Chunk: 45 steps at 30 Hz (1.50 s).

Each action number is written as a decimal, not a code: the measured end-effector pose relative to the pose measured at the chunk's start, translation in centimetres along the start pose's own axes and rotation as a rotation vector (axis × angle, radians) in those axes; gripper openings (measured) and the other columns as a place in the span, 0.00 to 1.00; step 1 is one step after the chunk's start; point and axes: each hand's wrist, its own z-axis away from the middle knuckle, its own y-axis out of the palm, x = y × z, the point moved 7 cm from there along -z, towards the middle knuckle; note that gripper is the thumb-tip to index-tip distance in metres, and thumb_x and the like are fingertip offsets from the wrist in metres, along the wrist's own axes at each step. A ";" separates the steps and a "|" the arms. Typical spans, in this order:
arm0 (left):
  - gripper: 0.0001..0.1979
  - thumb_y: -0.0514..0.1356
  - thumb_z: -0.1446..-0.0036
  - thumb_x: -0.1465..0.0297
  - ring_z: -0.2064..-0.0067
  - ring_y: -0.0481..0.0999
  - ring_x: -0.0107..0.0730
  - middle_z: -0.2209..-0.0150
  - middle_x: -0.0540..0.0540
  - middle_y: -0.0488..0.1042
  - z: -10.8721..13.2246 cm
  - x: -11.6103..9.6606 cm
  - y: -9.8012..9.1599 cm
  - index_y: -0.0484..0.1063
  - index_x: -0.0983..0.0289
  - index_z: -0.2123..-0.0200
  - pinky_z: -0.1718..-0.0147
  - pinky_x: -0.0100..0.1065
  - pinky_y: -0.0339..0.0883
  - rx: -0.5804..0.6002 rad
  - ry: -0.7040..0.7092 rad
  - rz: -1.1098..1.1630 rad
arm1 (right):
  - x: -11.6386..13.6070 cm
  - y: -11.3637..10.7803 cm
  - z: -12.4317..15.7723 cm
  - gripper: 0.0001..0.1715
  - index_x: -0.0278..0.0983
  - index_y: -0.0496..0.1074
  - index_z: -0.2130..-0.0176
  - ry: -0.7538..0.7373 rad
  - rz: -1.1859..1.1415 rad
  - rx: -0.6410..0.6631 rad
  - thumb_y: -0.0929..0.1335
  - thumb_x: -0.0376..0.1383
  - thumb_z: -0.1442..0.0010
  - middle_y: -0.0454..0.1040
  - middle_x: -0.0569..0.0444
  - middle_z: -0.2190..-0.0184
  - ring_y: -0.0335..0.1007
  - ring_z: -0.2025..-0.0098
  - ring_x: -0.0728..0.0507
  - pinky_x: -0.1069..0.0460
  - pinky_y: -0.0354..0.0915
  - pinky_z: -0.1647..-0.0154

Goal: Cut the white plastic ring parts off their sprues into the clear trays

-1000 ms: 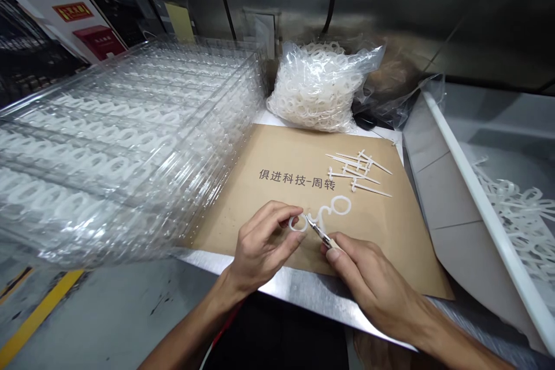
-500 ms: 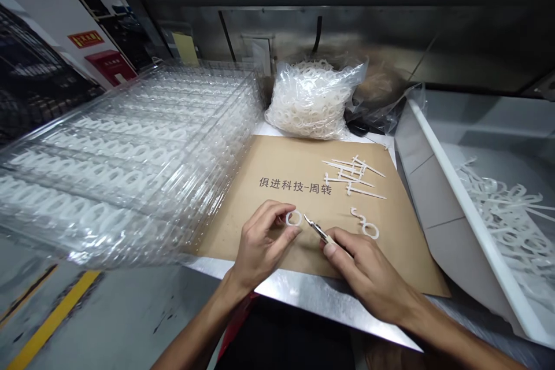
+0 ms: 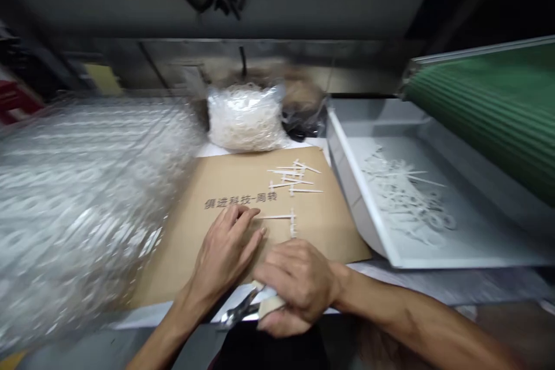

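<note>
My left hand (image 3: 225, 254) lies flat, fingers stretched, on the brown cardboard sheet (image 3: 329, 225) beside a white plastic sprue stick (image 3: 281, 218). My right hand (image 3: 299, 286) is closed around small metal cutters (image 3: 243, 309) with pale handles, the tips pointing left over the table's front edge. A pile of white sprue sticks (image 3: 295, 179) rests farther back on the cardboard. The whole picture is smeared by motion.
Stacked clear plastic trays (image 3: 82, 202) of white parts fill the left. A clear bag of white rings (image 3: 245, 115) stands at the back. A white bin (image 3: 364, 214) with white plastic parts (image 3: 403, 196) sits at the right, under a green ribbed surface (image 3: 489, 110).
The view has swung right. My left hand let go of the white ring and flattened on the cardboard. My right hand drew the cutters back to the table edge.
</note>
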 end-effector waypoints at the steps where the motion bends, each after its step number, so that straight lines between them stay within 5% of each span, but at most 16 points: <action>1: 0.14 0.56 0.34 0.65 0.53 0.73 0.42 0.55 0.57 0.73 -0.6 -1.1 0.6 0.69 0.60 0.47 0.53 0.42 0.67 0.042 0.038 0.023 | 0.1 0.2 0.1 0.31 0.35 0.70 0.66 -0.054 0.011 -0.027 0.57 0.58 0.35 0.68 0.55 0.78 0.64 0.77 0.45 0.49 0.62 0.77; 6: 0.07 0.56 0.35 0.64 0.65 0.73 0.38 0.67 0.53 0.72 -3.5 -5.3 3.9 0.69 0.60 0.63 0.65 0.37 0.66 0.285 0.036 0.004 | -1.0 2.4 1.1 0.42 0.35 0.73 0.62 -0.095 0.028 0.081 0.58 0.68 0.41 0.72 0.53 0.74 0.70 0.73 0.46 0.51 0.67 0.74; 9: 0.07 0.53 0.34 0.66 0.65 0.73 0.37 0.67 0.52 0.71 -4.4 -6.5 4.4 0.67 0.59 0.64 0.65 0.37 0.65 0.320 0.044 -0.006 | -1.0 2.7 1.4 0.43 0.34 0.73 0.60 -0.112 0.042 0.064 0.58 0.69 0.41 0.73 0.52 0.71 0.71 0.72 0.45 0.51 0.69 0.73; 17: 0.05 0.57 0.37 0.67 0.60 0.73 0.39 0.61 0.54 0.73 -3.7 -6.8 4.4 0.70 0.57 0.58 0.58 0.40 0.69 0.258 0.204 0.152 | -0.2 2.4 1.4 0.44 0.35 0.73 0.61 -0.156 0.078 0.001 0.56 0.69 0.41 0.74 0.51 0.69 0.70 0.71 0.46 0.50 0.70 0.71; 22: 0.10 0.61 0.40 0.66 0.55 0.73 0.41 0.56 0.55 0.73 -3.3 -6.2 3.8 0.72 0.56 0.55 0.53 0.42 0.70 0.203 0.128 0.151 | 0.4 0.8 0.8 0.40 0.35 0.71 0.64 -0.126 0.045 -0.052 0.57 0.67 0.39 0.69 0.53 0.75 0.68 0.73 0.44 0.49 0.65 0.75; 26: 0.07 0.60 0.39 0.68 0.59 0.73 0.37 0.60 0.53 0.72 -3.9 -5.1 3.5 0.72 0.59 0.57 0.59 0.38 0.71 0.234 0.127 0.160 | 0.1 -0.7 0.2 0.33 0.35 0.69 0.61 -0.007 -0.019 -0.081 0.56 0.60 0.35 0.70 0.52 0.75 0.68 0.72 0.42 0.48 0.66 0.73; 30: 0.06 0.58 0.38 0.70 0.62 0.73 0.33 0.63 0.54 0.73 -5.1 -2.7 0.5 0.71 0.62 0.57 0.61 0.35 0.68 0.006 0.129 0.175 | -0.8 -2.8 -0.5 0.20 0.34 0.66 0.58 0.210 -0.152 -0.114 0.58 0.48 0.34 0.69 0.51 0.73 0.65 0.73 0.43 0.48 0.64 0.71; 36: 0.06 0.61 0.38 0.71 0.64 0.73 0.30 0.66 0.53 0.74 -3.9 -0.1 -4.7 0.72 0.64 0.58 0.63 0.32 0.68 -0.399 0.143 0.245 | -4.2 -2.8 0.6 0.12 0.37 0.67 0.58 0.792 -0.443 0.030 0.59 0.40 0.30 0.68 0.54 0.68 0.64 0.67 0.45 0.50 0.63 0.64; 45: 0.10 0.64 0.40 0.75 0.63 0.76 0.29 0.65 0.54 0.76 -2.5 -1.0 -5.5 0.72 0.66 0.55 0.62 0.31 0.71 -0.503 0.244 0.247 | -6.2 -1.4 2.0 0.19 0.37 0.67 0.59 1.024 -0.622 0.060 0.58 0.47 0.27 0.67 0.56 0.67 0.63 0.66 0.47 0.52 0.62 0.64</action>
